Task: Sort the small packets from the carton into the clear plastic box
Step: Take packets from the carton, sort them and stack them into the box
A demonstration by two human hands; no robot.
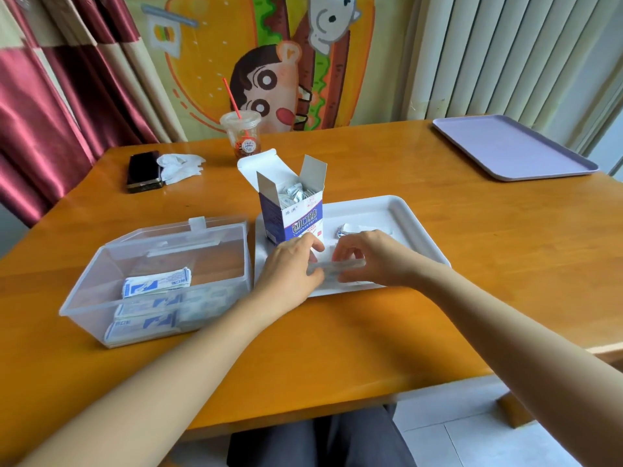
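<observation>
1. Nearest the lens: the bare left forearm (151,382) and bare right forearm (505,332) reach forward over the glossy orange wooden tabletop (337,332) and converge on one spot.
2. Far left: clear plastic box (84,291), hinged lid thrown back, just beside the tray. Flat blue-and-white packets (156,286) lie stacked along its near side. Judgement: it is parked there for a short carry.
3. Left hand (290,264): grip nearly closed, pinching the left end of a pale, blurred strip of packets (337,266).
4. Upright blue-and-white cardboard carton (291,217), flaps open, stands on the white rectangular plastic tray (414,227). More packets show at its mouth. Upright probably keeps them from spilling.
5. Right hand (371,257): grip pinches the strip's other end, low over the tray. Likely straightening or separating it; cannot tell which.
6. Small crumpled wrappers (342,230) lie on the tray behind the right hand.
7. Far right: flat lilac plastic tray (512,146), well apart, nothing on it.
</observation>
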